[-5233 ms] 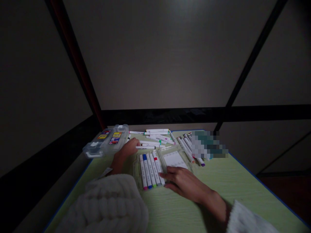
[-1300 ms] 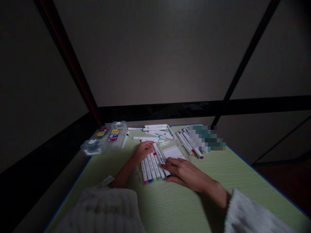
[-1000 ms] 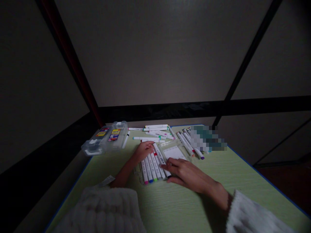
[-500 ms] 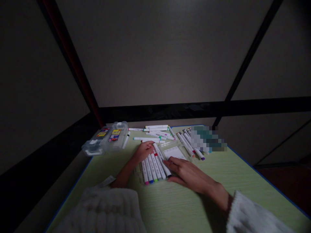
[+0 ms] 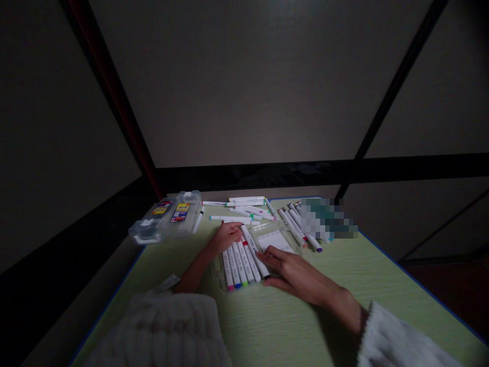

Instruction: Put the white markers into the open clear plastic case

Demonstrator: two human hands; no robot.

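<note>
A row of white markers (image 5: 241,267) with coloured ends lies side by side in a shallow clear plastic tray (image 5: 217,265). At the row's right edge a black-capped marker (image 5: 254,250) lies slanted on top. My left hand (image 5: 226,238) is closed over the row's far end, with its fingertips at the far tip of the black-capped marker. My right hand (image 5: 296,270) comes from the right, its fingers curled and gripping that marker near the close end. To the right of the row, the tray holds a white label sheet (image 5: 273,239), partly behind my right hand.
Loose markers (image 5: 244,210) lie scattered at the table's far side. Another bunch of markers (image 5: 298,227) sits at the right, beside a blurred-out green patch (image 5: 324,218). A clear plastic case (image 5: 168,216) with colourful labels stands at the far left. A wall rises behind the table (image 5: 267,326).
</note>
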